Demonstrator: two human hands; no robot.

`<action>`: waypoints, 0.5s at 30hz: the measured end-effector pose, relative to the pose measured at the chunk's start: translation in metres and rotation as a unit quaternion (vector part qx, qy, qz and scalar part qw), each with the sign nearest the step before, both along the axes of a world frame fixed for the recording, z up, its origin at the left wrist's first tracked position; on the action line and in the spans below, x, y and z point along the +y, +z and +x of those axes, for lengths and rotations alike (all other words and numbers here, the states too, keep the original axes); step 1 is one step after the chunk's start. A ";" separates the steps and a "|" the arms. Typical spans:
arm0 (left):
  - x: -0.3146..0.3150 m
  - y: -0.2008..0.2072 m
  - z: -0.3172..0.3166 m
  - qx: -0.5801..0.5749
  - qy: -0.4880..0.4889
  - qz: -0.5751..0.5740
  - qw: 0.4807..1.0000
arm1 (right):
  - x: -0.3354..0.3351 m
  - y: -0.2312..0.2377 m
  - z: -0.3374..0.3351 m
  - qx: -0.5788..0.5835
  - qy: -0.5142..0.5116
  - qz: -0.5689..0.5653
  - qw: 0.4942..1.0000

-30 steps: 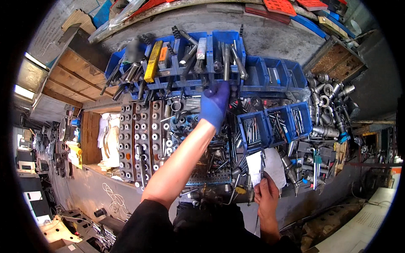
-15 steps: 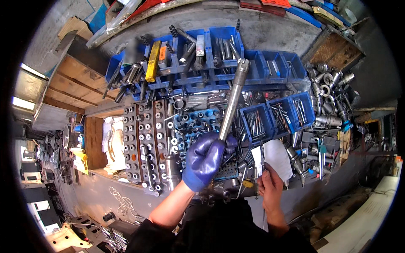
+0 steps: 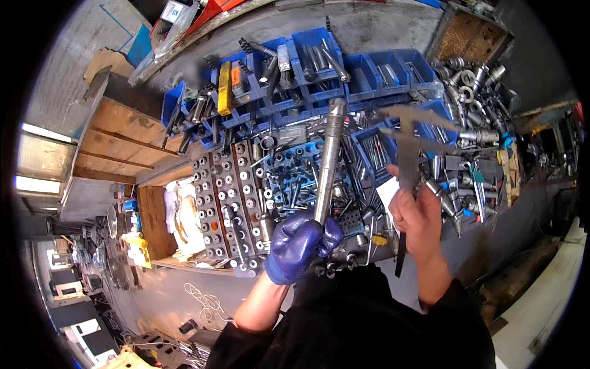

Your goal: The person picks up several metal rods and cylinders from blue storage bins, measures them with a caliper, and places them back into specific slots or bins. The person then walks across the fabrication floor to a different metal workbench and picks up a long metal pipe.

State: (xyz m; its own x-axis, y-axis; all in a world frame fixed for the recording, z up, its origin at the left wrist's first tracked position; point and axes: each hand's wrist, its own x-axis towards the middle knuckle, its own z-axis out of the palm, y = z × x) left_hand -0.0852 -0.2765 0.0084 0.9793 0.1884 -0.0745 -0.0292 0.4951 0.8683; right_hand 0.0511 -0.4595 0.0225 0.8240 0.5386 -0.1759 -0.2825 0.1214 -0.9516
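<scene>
My left hand, in a purple-blue glove, is closed round the lower end of a long steel cutter bar. The bar stands nearly upright over the bench, its slotted tip pointing away from me. My bare right hand grips a vernier caliper by its beam. Its jaws reach out to the right above the small blue bins and are smeared by motion. Bar and caliper are apart. A sheet of white paper lies partly hidden behind my right hand.
Blue bins of cutters line the back. Racks of collets stand on the left, a blue tool block in the middle. Metal tool holders are heaped at the right. A wooden box sits at the left end.
My right hand has risen from low by the paper, bringing the caliper up with its jaws now in sight. My left hand still holds the bar, now more upright. The view has shifted slightly.
</scene>
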 end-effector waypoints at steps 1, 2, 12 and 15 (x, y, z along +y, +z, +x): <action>-0.001 -0.002 -0.003 -0.004 -0.003 0.002 1.000 | 0.006 0.008 0.000 -0.004 -0.001 0.012 1.000; -0.002 -0.002 -0.006 -0.009 -0.005 0.004 1.000 | 0.011 0.013 0.000 0.005 0.005 0.017 1.000; -0.009 -0.003 -0.028 -0.019 0.047 0.072 0.996 | 0.055 0.034 -0.033 0.125 0.147 0.103 0.976; -0.007 -0.003 -0.032 -0.030 0.022 0.086 0.996 | 0.058 0.034 -0.034 0.077 0.160 0.084 0.980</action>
